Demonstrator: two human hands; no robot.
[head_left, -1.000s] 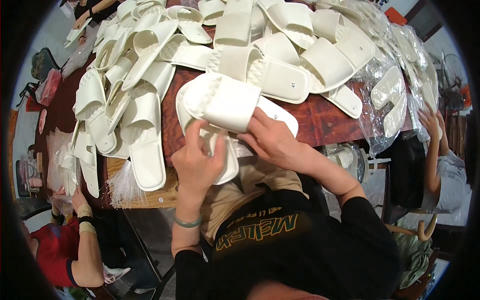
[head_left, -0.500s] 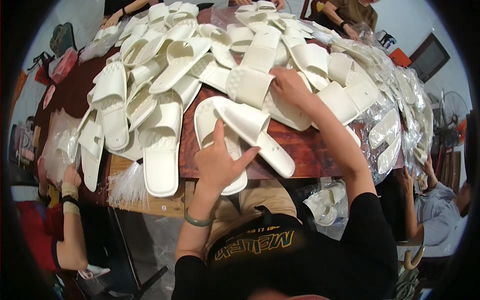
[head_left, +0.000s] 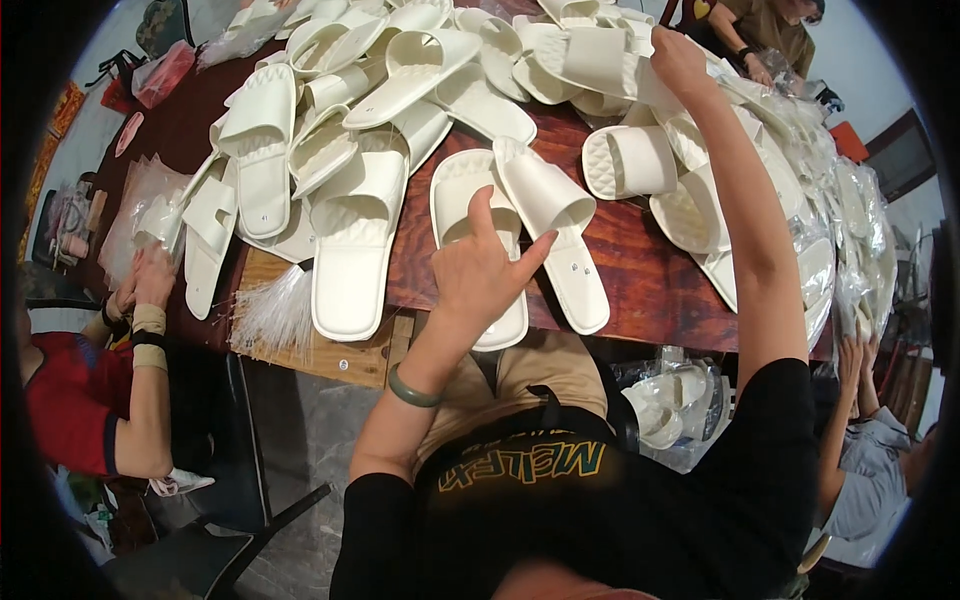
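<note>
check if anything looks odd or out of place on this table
No clear damage shows. At left, white slippers lie jumbled, tilted across one another, and the bundle of thin white strands splays untidily over the wooden board.

Scene is brightly lit, soft shadows cast under slippers [head_left: 347,298]; glints thrown off plastic wrap [head_left: 866,235]; detail lost in black shirt [head_left: 620,525]; edges bowed, corners blacked out

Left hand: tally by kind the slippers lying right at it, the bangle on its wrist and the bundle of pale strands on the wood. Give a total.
White slippers: 2, one partly under the left hand, one just right of it
Green bangle: 1
Bundle of pale strands: 1
Total: 4
</note>
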